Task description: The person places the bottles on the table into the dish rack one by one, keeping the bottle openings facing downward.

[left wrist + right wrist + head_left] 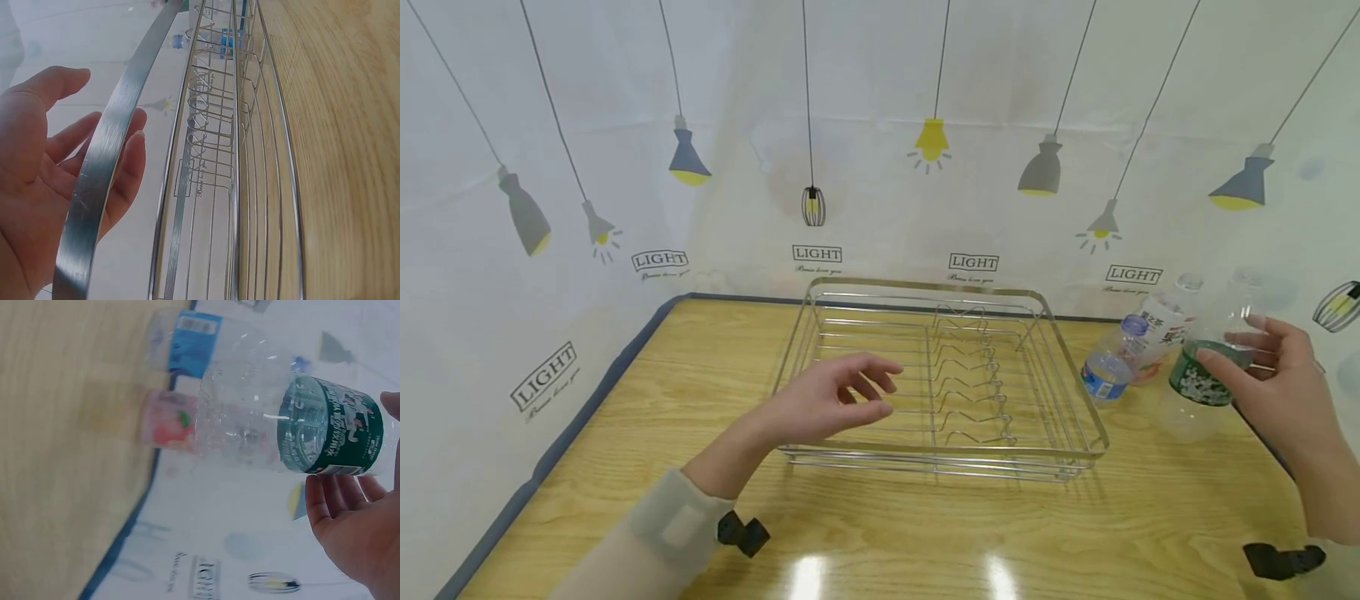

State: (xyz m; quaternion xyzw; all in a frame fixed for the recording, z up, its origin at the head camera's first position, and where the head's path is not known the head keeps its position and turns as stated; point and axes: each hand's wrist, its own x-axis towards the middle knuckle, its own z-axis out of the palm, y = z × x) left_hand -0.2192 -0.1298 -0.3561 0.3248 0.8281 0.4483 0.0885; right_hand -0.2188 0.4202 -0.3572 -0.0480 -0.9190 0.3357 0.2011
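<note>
At the right side, my right hand (1285, 375) grips a clear plastic bottle (1202, 379) with a dark green label. Its thumb lies across the label's front and the fingers reach behind it. The right wrist view shows the fingers under the label of this see-through, uncapped bottle (344, 428). My left hand (842, 396) hovers over the front left part of a metal wire dish rack (940, 452), fingers loosely bent and holding nothing. In the left wrist view, the rack's flat rim (103, 162) passes in front of the left hand (56, 175).
Beside the gripped bottle stand a small clear bottle (1105, 375) with a blue label and a white bottle (1163, 325) with pink at its base. The wooden table (865, 533) meets a lamp-printed white backdrop (865, 100) behind and at both sides.
</note>
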